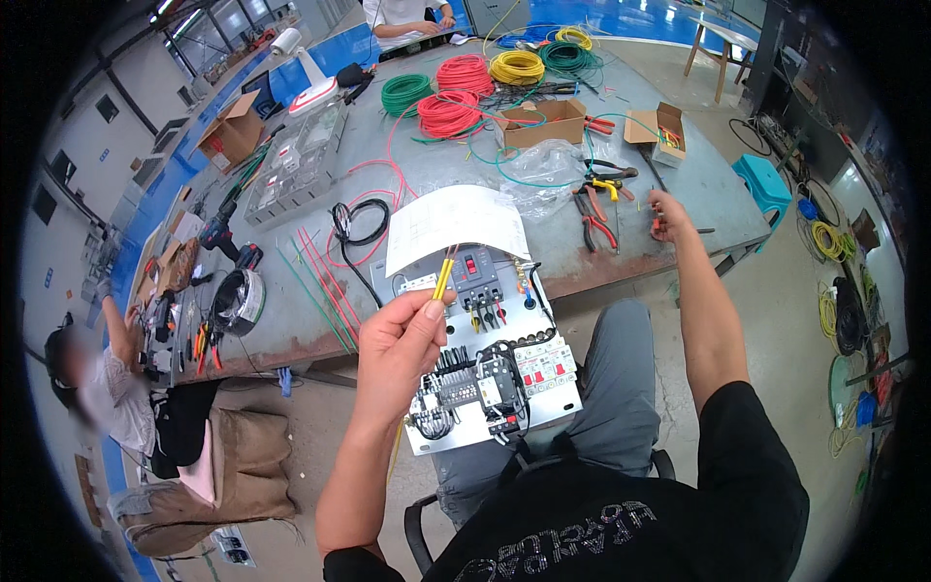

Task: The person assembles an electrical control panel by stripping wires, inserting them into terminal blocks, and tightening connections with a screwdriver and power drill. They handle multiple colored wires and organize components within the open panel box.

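Note:
My left hand [405,335] pinches two yellow wires [443,278] upright, with bare copper showing at their upper ends. Below and beyond it, a white mounting panel [555,419] rests across my lap and against the table edge. A moulded-case breaker [472,274], terminal strips, a contactor [498,384] and small breakers [545,369] are fixed on it. A curved white paper sheet [456,221] covers its far end. On the table at the right, my right hand [669,217] closes round a red-handled tool [660,231]; the fingers hide most of it, so its kind is unclear.
Pliers and cutters [598,225] lie left of my right hand. Coils of red wire [449,114], yellow wire [517,67] and green wire [405,93] sit farther back, near an open carton [543,123]. A drill [225,233] lies left. Co-workers are at the left and far side.

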Demonstrator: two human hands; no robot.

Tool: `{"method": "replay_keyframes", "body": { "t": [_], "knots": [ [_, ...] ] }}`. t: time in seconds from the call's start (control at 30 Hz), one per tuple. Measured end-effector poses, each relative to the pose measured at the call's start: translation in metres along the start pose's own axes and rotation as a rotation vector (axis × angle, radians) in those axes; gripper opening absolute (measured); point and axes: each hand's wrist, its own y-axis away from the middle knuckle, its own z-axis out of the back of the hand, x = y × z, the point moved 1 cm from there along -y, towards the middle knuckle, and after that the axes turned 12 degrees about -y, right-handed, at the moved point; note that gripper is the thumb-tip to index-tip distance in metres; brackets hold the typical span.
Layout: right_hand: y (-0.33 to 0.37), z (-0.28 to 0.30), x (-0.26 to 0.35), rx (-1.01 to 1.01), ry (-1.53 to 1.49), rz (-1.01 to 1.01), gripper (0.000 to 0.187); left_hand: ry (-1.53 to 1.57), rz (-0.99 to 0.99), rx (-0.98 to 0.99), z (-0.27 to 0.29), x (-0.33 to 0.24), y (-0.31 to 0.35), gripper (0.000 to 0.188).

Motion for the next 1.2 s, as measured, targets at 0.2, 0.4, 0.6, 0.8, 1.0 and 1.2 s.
{"method": "replay_keyframes", "body": {
  "t": [0.2, 0.4, 0.6, 0.8, 1.0, 1.2],
  "knots": [
    [0.079, -0.026, 0.002, 0.571, -0.676, 0.276, 0.043, 0.025, -0.002, 0.002, -0.003, -0.001, 0.004, 0.028],
    [0.238, -0.124, -0.020, 0.742, -0.004, 0.417, 0.043, -0.050, 0.023, 0.003, -0.013, -0.005, 0.003, 0.028],
    [0.333, -0.170, -0.023, 0.925, 0.492, 0.675, 0.045, -0.173, -0.047, -0.031, -0.011, 0.001, 0.012, 0.028],
    [0.361, -0.171, -0.024, 1.001, 0.415, 0.855, 0.049, -0.264, -0.094, -0.086, -0.011, 0.004, 0.014, 0.027],
    [0.367, -0.172, -0.024, 0.889, 0.521, 0.980, 0.042, -0.276, -0.089, -0.099, -0.010, 0.004, 0.012, 0.027],
    [0.367, -0.173, -0.025, 0.843, 0.536, 1.060, 0.038, -0.326, -0.101, -0.124, -0.012, 0.002, 0.010, 0.026]
  ]
}}
